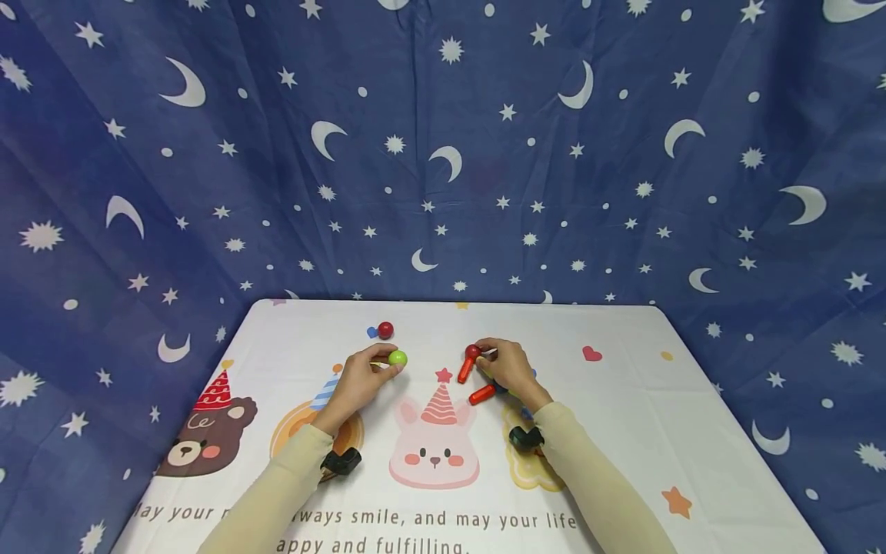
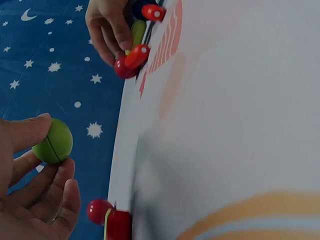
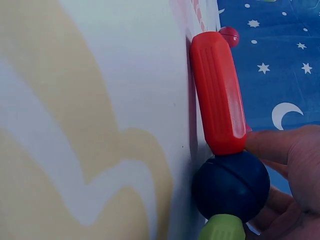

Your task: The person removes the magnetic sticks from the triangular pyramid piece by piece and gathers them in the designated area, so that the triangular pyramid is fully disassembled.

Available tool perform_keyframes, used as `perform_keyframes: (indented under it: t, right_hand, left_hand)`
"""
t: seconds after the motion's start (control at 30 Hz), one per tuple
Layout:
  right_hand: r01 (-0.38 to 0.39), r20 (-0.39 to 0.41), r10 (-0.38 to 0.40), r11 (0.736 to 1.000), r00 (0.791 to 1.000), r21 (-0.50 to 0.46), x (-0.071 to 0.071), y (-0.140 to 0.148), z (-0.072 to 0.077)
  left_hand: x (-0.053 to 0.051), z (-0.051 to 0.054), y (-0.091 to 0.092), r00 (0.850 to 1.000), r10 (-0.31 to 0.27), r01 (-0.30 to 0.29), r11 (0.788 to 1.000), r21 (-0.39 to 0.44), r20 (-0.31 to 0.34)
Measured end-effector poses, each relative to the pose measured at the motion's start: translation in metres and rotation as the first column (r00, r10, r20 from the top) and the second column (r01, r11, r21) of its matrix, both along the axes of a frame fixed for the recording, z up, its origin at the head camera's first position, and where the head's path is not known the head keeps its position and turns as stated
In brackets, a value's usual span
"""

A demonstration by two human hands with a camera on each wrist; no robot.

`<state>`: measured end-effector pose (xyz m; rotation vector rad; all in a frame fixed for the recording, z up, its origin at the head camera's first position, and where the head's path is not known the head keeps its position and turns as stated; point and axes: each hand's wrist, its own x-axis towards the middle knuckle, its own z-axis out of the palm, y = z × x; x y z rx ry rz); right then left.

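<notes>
The left hand [image 1: 363, 385] pinches a green ball [image 1: 398, 358] over the bench [image 1: 692, 431]. The right hand [image 1: 511, 368] has its fingers curled round the near red ball [image 1: 473, 351] end of a joined toy, where a yellow-green stick [image 2: 138, 33] meets it. A blue ball [image 3: 231, 187] carries that stick's other end and a red stick [image 3: 218, 92]. Behind the left hand, the far red ball [image 1: 385, 330] sits beside a blue piece [image 1: 372, 332].

One ball [image 1: 398, 358] green, another ball [image 3: 231, 186] dark blue; rod [image 3: 218, 92] red; curtain [image 1: 484, 115] blue, white moons, stars.
</notes>
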<state>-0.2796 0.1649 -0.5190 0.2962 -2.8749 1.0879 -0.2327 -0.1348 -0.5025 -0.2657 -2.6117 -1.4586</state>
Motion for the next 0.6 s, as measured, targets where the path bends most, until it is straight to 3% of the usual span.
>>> perform_keyframes:
  t: [0.3,0.6]
  right_hand:
    - [0.005,0.014,-0.005,1.000,1.000,-0.004,0.000,-0.001,-0.002]
    - [0.020,0.033,-0.020,1.000,0.999,-0.011,0.000,-0.003,-0.002]
  left_hand:
    - [-0.014,-0.003,-0.022,0.999,0.031,-0.031,0.999,-0.013,0.005]
    - [-0.026,-0.007,-0.041,0.993,0.107,-0.107,0.994,-0.016,0.039]
